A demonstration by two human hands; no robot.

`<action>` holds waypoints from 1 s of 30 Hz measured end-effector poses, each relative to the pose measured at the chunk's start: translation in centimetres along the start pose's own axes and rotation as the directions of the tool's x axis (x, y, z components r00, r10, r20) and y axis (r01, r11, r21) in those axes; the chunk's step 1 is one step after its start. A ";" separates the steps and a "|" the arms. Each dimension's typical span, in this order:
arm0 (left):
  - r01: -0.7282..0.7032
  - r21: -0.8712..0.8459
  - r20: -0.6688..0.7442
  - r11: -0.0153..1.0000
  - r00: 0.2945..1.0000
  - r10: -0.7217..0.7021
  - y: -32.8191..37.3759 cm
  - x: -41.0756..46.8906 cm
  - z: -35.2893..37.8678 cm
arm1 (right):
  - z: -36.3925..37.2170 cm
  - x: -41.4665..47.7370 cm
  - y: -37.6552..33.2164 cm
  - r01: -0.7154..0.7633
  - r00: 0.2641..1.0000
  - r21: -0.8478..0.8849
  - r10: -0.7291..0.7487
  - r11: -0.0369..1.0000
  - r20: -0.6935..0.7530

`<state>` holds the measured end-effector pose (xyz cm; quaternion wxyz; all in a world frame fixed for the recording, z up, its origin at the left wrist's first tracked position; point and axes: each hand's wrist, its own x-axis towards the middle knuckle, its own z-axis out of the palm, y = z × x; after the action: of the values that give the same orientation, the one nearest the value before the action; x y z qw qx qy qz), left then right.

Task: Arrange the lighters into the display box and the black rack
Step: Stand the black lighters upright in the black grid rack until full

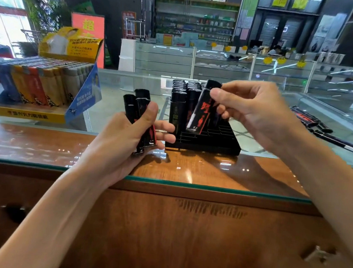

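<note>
A black rack [204, 143] stands on the glass counter, its back rows filled with upright black lighters [180, 91] and its front slots bare. My right hand [256, 113] pinches one black lighter with red print [202, 112], tilted, just above the rack's front slots. My left hand [128, 134], to the left of the rack, grips a small bundle of black lighters [140, 109]. A yellow display box [36, 91] at the far left holds rows of blue, orange, yellow and grey lighters.
Several loose black lighters [307, 120] lie on the glass at the right. The counter's wooden edge [187, 192] runs below my arms. Glass showcases [220, 63] and shop shelves fill the background, with a seated person far behind.
</note>
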<state>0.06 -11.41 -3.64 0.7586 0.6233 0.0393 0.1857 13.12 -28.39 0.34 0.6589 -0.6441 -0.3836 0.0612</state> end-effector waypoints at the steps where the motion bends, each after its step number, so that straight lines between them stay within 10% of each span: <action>1: -0.005 -0.015 0.000 1.000 1.000 0.005 0.0 0.0 0.0 | -0.8 0.2 -0.2 0.023 0.999 -0.047 -0.024 0.999 -0.035; 7: -0.063 -0.015 -0.002 0.998 0.998 0.063 -0.1 -0.1 0.2 | -5.8 0.6 0.4 0.040 0.960 -0.421 -0.152 0.906 -0.237; 30: -0.076 -0.030 0.173 0.997 0.982 0.080 -0.4 -0.1 -0.4 | -4.2 2.0 2.2 0.081 0.968 -0.650 -0.214 0.755 -0.128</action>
<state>-0.02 -11.13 -4.14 0.7585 0.6292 -0.0537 0.1606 17.87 -30.29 -0.23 0.4369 -0.8003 -0.3648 -0.1887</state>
